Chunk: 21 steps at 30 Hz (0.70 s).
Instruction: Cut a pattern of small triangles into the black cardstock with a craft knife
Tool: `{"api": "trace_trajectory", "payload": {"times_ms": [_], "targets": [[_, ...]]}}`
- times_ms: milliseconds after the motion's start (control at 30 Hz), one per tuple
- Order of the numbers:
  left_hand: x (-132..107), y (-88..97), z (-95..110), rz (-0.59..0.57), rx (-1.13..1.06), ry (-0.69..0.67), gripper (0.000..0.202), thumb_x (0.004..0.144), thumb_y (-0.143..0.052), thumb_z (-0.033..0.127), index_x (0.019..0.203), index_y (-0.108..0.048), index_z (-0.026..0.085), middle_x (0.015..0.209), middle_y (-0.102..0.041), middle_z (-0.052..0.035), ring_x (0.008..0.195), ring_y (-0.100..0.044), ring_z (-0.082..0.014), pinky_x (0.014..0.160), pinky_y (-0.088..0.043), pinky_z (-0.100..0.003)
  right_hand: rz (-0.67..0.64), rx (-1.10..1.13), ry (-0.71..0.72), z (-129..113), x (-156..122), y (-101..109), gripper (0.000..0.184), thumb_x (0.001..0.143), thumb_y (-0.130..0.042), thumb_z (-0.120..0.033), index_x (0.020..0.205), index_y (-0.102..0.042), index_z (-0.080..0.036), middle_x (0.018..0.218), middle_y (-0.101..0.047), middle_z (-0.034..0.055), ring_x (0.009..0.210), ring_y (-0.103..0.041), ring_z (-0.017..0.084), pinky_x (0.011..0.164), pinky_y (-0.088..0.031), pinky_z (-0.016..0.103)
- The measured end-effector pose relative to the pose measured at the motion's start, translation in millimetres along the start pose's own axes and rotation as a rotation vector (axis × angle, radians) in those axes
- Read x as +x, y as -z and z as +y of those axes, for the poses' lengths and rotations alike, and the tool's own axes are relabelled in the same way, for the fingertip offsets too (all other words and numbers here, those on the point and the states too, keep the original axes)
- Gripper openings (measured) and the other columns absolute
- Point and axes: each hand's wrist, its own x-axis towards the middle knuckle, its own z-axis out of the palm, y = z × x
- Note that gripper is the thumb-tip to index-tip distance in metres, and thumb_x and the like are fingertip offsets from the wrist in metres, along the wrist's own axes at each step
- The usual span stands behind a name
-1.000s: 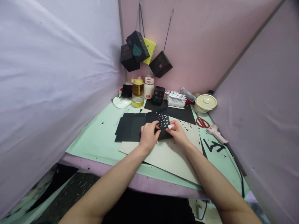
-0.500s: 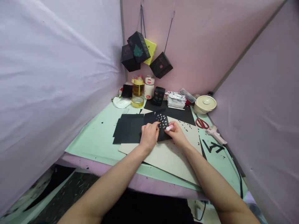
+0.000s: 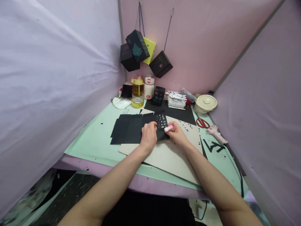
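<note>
- I have a flat, smooth-looking black card (image 3: 125, 131) lying in the middle of the work surface, partly over a pale beige board (image 3: 174, 163); creases cross it, and its outline steps at the left end.
- Near its right end I make out a panel of cut-outs (image 3: 161, 120), small and mostly triangular, set close together with light showing through.
- Tiny dark scraps (image 3: 187, 126) are scattered over the board to the right of the panel; beneath everything spreads a mint-green cover (image 3: 91, 135).
- Beyond the card I see a matte black sheet (image 3: 183, 115) and a glossy yellow tape roll (image 3: 137, 102).
- Over on the right lie red-handled scissors (image 3: 202, 123), a pale pink glue gun (image 3: 216, 134) and thin black strips (image 3: 213, 146), angular and overlapping.
- The left hand (image 3: 148, 135) is palm down on the card, fingers curled, just left of the cut-outs; from my view I can't tell whether it pinches the card or only presses on it.
- The right hand (image 3: 176, 133) is nearly closed, thumb and fingers gripping a small pink-and-white object (image 3: 168, 128), which sits over the card's right end, just below the cut-outs.
</note>
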Motion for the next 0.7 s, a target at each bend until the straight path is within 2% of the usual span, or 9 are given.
{"api": "trace_trajectory", "payload": {"times_ms": [167,433,600,700], "targets": [[-0.2,0.1,-0.4,-0.009,-0.03,0.014,0.033,0.096,-0.06,0.036,0.122,-0.059,0.017,0.124,-0.061,-0.0093,0.106,-0.063,-0.0217,0.09,-0.055,-0.044,0.014,-0.02,0.014,-0.5,0.4,1.1,0.037,0.069,-0.077,-0.035,0.085,-0.045,-0.024,0.059,-0.046,-0.0106,0.047,-0.036,0.008,0.046,-0.023,0.021],[4.0,-1.7,-8.3,0.071,-0.174,0.049,0.034,0.096,-0.06,0.036,0.123,-0.059,0.017,0.124,-0.061,-0.0093,0.106,-0.063,-0.0218,0.09,-0.055,-0.044,0.04,-0.056,0.029,-3.9,0.4,2.8,0.035,0.07,-0.075,-0.035,0.085,-0.045,-0.024,0.059,-0.045,-0.0099,0.048,-0.034,0.008,0.047,-0.022,0.022],[8.9,-4.6,-14.4,0.199,-0.357,0.071,0.033,0.096,-0.059,0.037,0.122,-0.059,0.017,0.122,-0.062,-0.0091,0.104,-0.063,-0.0212,0.089,-0.055,-0.043,0.059,-0.064,0.025,-0.5,1.0,5.9,0.032,0.069,-0.078,-0.031,0.083,-0.051,-0.023,0.056,-0.047,-0.0105,0.047,-0.035,0.009,0.047,-0.024,0.021],[12.1,-1.2,-19.5,0.311,-0.471,0.104,0.033,0.096,-0.059,0.037,0.122,-0.059,0.017,0.121,-0.062,-0.009,0.103,-0.064,-0.0208,0.088,-0.056,-0.042,0.151,-0.031,0.061,2.1,2.4,9.2,0.031,0.063,-0.082,-0.025,0.078,-0.055,-0.022,0.06,-0.055,-0.008,0.053,-0.045,0.011,0.051,-0.033,0.022]]}}
